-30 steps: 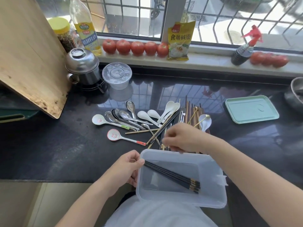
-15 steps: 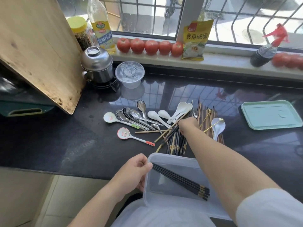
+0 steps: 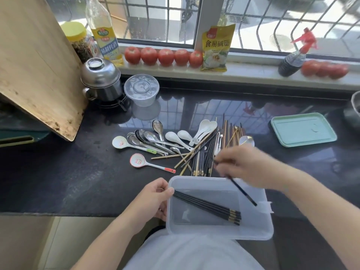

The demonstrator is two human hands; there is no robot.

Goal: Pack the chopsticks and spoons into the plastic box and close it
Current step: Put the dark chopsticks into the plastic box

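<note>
Right hand point(image 3: 243, 164) back over box point(image 3: 253, 228) | grip: black chopstick point(image 3: 242, 190)

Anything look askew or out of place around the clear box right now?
The clear plastic box overhangs the black counter's front edge, steadied only by the left hand. The black chopsticks inside lie diagonally. The right hand holds another black chopstick.

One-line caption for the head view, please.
Left hand steadies the plastic box holding black chopsticks while the right hand carries another black chopstick over it.
</note>
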